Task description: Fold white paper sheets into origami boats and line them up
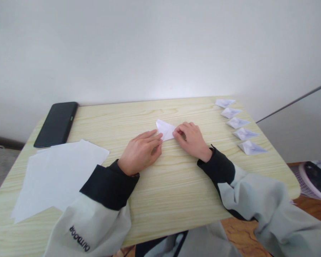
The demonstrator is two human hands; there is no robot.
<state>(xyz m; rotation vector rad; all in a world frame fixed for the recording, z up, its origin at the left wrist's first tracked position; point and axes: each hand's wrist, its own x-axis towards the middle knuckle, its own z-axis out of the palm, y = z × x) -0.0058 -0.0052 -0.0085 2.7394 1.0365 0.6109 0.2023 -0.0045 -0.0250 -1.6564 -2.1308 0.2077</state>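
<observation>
A small folded piece of white paper point(166, 130) with a pointed shape lies on the wooden table between my hands. The fingertips of my left hand point(141, 150) are held together and grip its lower left edge. At its right end, my right hand point(192, 140) pinches the tip between thumb and curled forefinger. Creases show across the paper's face; both ends are partly covered by my fingers. Several finished-looking folded white paper shapes point(237, 122) stand in a column near the table's right edge.
Loose white sheets point(56, 175) lie overlapping on the left of the table point(171, 200). Behind them rests a black phone-like device point(56, 124). A white wall point(155, 50) rises along the back edge. On the floor at right is a pink basket point(306, 180) with dark and light contents.
</observation>
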